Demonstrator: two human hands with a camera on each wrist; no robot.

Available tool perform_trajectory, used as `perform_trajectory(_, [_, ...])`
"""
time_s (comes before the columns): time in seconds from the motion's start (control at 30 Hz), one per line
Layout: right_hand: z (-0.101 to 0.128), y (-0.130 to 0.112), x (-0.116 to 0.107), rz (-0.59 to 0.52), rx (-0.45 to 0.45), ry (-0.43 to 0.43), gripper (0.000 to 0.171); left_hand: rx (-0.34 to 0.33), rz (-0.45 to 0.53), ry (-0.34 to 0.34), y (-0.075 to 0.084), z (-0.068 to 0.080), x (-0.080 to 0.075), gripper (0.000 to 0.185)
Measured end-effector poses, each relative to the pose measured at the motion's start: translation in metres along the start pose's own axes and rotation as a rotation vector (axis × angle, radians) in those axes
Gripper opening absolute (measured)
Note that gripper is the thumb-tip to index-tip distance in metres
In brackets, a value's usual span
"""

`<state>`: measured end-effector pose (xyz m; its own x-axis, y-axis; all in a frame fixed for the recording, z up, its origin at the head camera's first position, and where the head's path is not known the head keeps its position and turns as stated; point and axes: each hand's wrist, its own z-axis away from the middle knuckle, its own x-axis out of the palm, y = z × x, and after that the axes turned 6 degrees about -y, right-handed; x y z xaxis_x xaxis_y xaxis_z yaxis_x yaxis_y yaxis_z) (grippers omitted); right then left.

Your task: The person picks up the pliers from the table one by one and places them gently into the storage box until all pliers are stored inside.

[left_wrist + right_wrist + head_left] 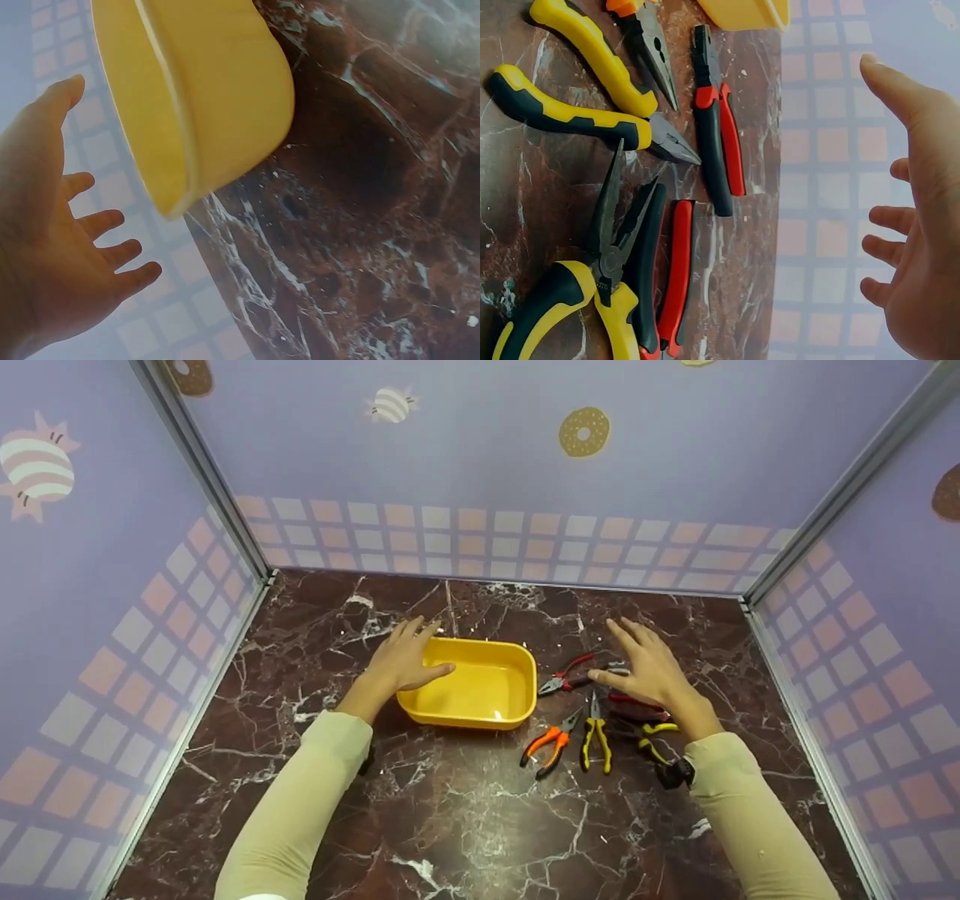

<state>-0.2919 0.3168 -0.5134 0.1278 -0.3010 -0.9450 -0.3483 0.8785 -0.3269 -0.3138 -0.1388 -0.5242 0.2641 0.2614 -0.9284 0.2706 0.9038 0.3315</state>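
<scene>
My left hand (401, 660) hovers over the left end of a yellow plastic tub (480, 720), fingers spread; in the left wrist view a gap shows between that hand (60, 232) and the tub (232, 90). Several pliers lie right of the tub. My right hand (645, 667) is held above them, fingers extended, holding nothing. Near it are red-and-black pliers (718, 135), orange-handled pliers (553, 741), yellow-and-black needle-nose pliers (595, 739) and another yellow-and-black pair with spread jaws (562, 300). A second red-handled pair (676, 270) is partly covered by that pair.
The dark red marbled tabletop (480, 825) is bounded by lilac panels on three sides. Pink and white squares (472, 544) run along the back panel's bottom. Metal strips (240, 525) join the panels at the corners. A small dark object (367, 761) shows beside the left sleeve.
</scene>
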Motion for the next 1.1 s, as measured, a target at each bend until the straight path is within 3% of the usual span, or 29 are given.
perform_trajectory(0.47, [-0.007,-0.002,0.018,0.008,0.008,-0.069,0.105,-0.024,0.177,0.001,-0.022,0.016,0.016,0.087])
perform_trajectory(0.67, [-0.010,-0.002,0.020,0.001,0.015,-0.107,0.107,-0.020,0.309,-0.002,-0.029,0.019,0.022,0.086])
perform_trajectory(1.1, [-0.009,-0.008,0.027,0.006,-0.001,-0.077,0.102,-0.024,0.651,-0.009,-0.036,0.019,0.029,0.072])
